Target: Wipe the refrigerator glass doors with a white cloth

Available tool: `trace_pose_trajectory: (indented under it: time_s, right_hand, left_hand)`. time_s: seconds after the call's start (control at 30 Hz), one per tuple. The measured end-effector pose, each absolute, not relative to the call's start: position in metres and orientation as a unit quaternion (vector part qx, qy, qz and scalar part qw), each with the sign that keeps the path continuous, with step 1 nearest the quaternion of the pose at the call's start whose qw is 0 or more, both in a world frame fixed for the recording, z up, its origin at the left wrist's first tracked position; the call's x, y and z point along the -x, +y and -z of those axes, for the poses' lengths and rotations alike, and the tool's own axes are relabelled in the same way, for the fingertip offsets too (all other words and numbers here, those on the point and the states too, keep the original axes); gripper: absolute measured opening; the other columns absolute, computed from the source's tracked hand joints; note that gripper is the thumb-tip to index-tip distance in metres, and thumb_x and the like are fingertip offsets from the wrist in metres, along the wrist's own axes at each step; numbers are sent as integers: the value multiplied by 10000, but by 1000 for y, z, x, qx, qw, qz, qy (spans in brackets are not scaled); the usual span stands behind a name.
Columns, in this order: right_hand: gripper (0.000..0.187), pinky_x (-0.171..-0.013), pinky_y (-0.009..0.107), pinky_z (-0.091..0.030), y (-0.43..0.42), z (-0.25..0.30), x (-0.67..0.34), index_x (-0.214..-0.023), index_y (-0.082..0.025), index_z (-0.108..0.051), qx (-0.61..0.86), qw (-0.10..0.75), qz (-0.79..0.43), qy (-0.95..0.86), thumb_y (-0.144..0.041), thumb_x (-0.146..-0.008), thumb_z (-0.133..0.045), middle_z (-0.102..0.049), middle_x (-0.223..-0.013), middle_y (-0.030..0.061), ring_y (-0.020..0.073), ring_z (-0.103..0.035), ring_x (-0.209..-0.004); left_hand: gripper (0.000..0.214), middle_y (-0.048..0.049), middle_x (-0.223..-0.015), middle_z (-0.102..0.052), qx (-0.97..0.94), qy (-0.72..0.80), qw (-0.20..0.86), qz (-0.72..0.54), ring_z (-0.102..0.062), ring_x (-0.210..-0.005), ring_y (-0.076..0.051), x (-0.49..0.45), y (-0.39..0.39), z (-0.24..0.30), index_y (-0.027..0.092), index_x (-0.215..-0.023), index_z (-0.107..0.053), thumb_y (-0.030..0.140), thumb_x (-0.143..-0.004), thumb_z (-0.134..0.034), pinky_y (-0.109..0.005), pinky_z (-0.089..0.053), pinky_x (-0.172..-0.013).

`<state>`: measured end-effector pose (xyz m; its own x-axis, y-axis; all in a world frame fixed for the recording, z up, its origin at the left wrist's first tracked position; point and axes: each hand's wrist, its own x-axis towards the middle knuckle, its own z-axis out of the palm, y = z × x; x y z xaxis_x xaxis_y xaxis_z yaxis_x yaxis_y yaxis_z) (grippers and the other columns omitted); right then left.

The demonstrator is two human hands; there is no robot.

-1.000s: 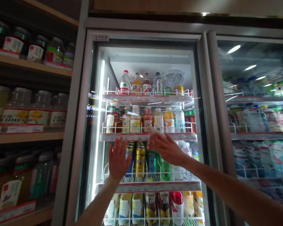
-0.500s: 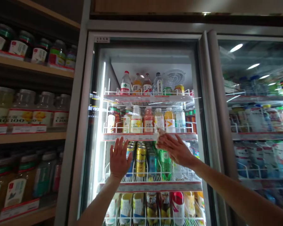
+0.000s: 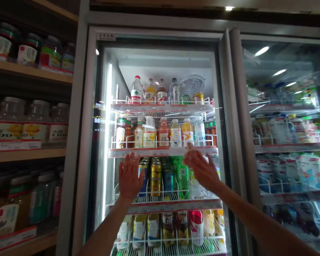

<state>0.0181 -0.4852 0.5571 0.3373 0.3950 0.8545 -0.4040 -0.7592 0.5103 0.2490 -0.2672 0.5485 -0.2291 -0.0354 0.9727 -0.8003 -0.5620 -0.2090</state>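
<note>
My left hand [image 3: 130, 176] is open, its fingers stretched upward and its palm toward the glass door [image 3: 160, 58] of the drinks fridge; it looks to be resting on the pane. My right hand [image 3: 204, 170] is smeared by motion, with a pale crumpled cloth [image 3: 190, 149] under its fingers, against or close to the same glass. Behind the pane, a gold can [image 3: 156, 177] shows beside my left hand and a green bottle [image 3: 182, 177] beside my right. The palm side of the right hand is hidden.
Wooden shelves [image 3: 29, 153] with several bottles stand along the left. A metal door frame [image 3: 230, 117] separates this door from a second glass-door fridge [image 3: 288, 124] on the right. Inside, wire-fronted shelves [image 3: 165, 152] carry bottles and cans.
My right hand has moved slightly right across the glass with the cloth and is now blurred. My left hand keeps its flat pose. The whole view has shifted a little.
</note>
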Motion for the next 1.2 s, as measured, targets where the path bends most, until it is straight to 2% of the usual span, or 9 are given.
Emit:
trace_pose_trajectory:
  time_s: [0.13, 0.23, 0.33, 0.4, 0.57, 0.67, 0.8, 1.03, 1.2]
  right_hand:
    - [585, -1062, 492, -230, -499, -582, -19, -1422, -298, -244, -639, 249, -712, -150, -172, -876, -410, -273, -1473, 45, 273, -209, -1363]
    - [608, -1064, 483, -236, -475, -558, -33, -1431, -303, -206, -694, 258, -667, -87, -158, -868, -386, -222, -1492, 31, 270, -172, -1374]
    - [615, -1104, 467, -165, -463, -532, -36, -1415, -337, -234, -760, 309, -572, 19, -146, -852, -391, -294, -1466, -14, 227, -219, -1364]
    - [609, -1106, 475, -152, -476, -529, -25, -1411, -342, -244, -744, 304, -594, -18, -151, -855, -403, -319, -1454, -9, 224, -241, -1356]
    - [596, -1033, 520, -292, -502, -533, -5, -1436, -266, -210, -623, 215, -723, -208, -165, -877, -391, -232, -1486, 75, 286, -199, -1365]
    - [607, -1038, 505, -297, -468, -512, -23, -1437, -252, -215, -685, 214, -675, -172, -124, -865, -370, -184, -1501, 67, 288, -158, -1376]
    - [605, -1076, 493, -247, -442, -493, -36, -1409, -303, -281, -783, 257, -564, -54, -105, -843, -366, -300, -1461, 0, 249, -198, -1370]
    - [619, -1003, 572, -305, -492, -521, -13, -1445, -287, -155, -616, 186, -738, -206, -171, -883, -387, -200, -1495, 72, 324, -204, -1357]
    - [666, -1052, 519, -275, -446, -489, -39, -1449, -292, -125, -749, 204, -622, -101, -105, -857, -365, -197, -1500, 35, 294, -155, -1375]
  left_hand:
    - [599, -142, -1433, -324, -557, -377, 280, -685, -203, -1368, -254, -249, -268, -548, 168, -1417, -239, 292, -867, -441, -456, -172, -1101]
    - [600, -149, -1428, -332, -555, -379, 281, -685, -206, -1367, -256, -248, -268, -549, 165, -1417, -240, 293, -868, -443, -457, -175, -1098]
    - [599, -153, -1423, -342, -555, -378, 283, -684, -212, -1365, -258, -247, -267, -549, 165, -1414, -248, 288, -864, -450, -460, -183, -1095]
    - [600, -153, -1423, -341, -556, -376, 283, -685, -216, -1363, -259, -247, -267, -549, 168, -1414, -248, 286, -863, -454, -462, -184, -1094]
    - [614, -128, -1438, -320, -554, -379, 285, -684, -213, -1365, -250, -248, -268, -549, 194, -1425, -217, 285, -864, -449, -457, -180, -1099]
    - [623, -107, -1449, -302, -550, -383, 296, -681, -216, -1364, -247, -249, -268, -549, 213, -1426, -214, 295, -859, -458, -452, -169, -1106]
    - [612, -91, -1460, -279, -549, -391, 307, -672, -217, -1362, -246, -249, -267, -549, 227, -1423, -223, 305, -862, -455, -447, -157, -1113]
    - [621, -115, -1450, -296, -551, -386, 295, -679, -214, -1364, -250, -247, -267, -549, 202, -1426, -213, 294, -861, -454, -451, -167, -1107]
    - [615, -119, -1445, -306, -546, -389, 296, -680, -221, -1362, -252, -249, -267, -549, 202, -1422, -231, 296, -859, -461, -449, -172, -1105]
